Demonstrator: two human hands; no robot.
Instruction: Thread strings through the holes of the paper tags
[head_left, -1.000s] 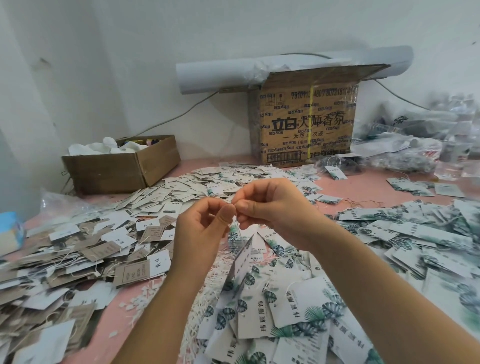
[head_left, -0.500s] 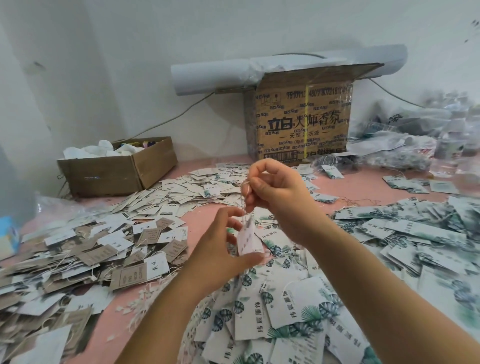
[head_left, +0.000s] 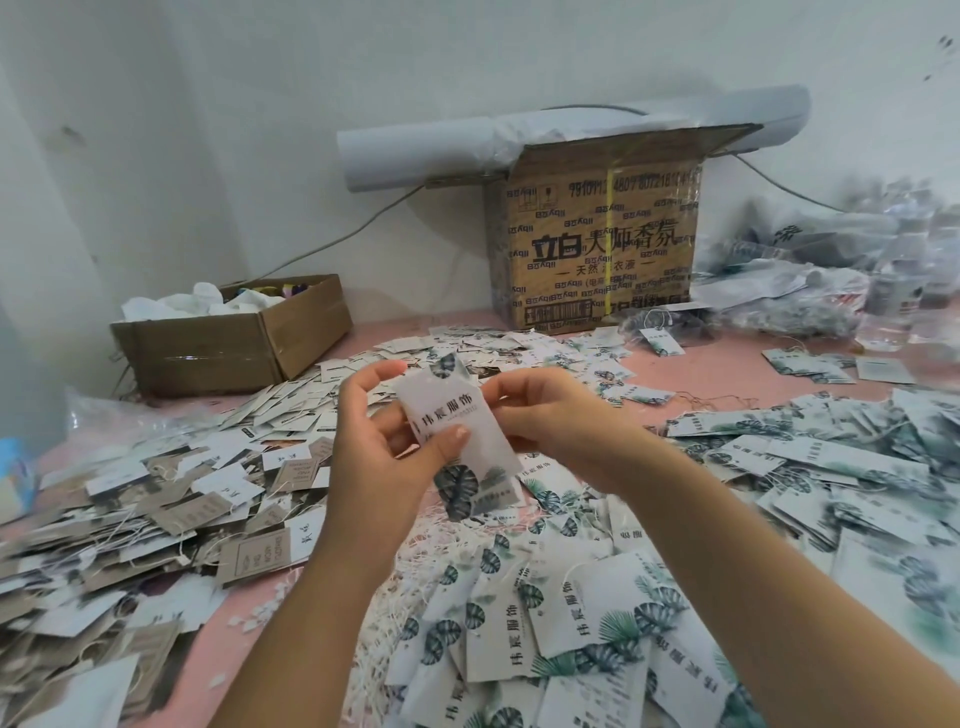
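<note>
Fingers (head_left: 383, 372) of the left hand (head_left: 387, 452) are curled behind a paper tag (head_left: 453, 402), and the thumb of this hand presses on its printed front. The right hand (head_left: 563, 423) pinches the right edge of the same tag, its fingers (head_left: 501, 391) bent close together. The tag is held tilted between both hands, in the air above the bench (head_left: 727, 366), and has dark leaf prints at its top and bottom ends. Whether a string passes through its hole, one cannot tell. Under the hands lies a heap of leaf-printed tags (head_left: 597, 618), and just beside it a tangle of white strings (head_left: 410, 566). On the left side of the bench a pile of brown and white tags (head_left: 156, 514) is spread. Behind it stands a small open carton (head_left: 234, 358). At the wall stands a big printed carton (head_left: 597, 249) with a roll of white paper (head_left: 415, 156) on top. Plastic bags (head_left: 800, 280) lie at the far right.
</note>
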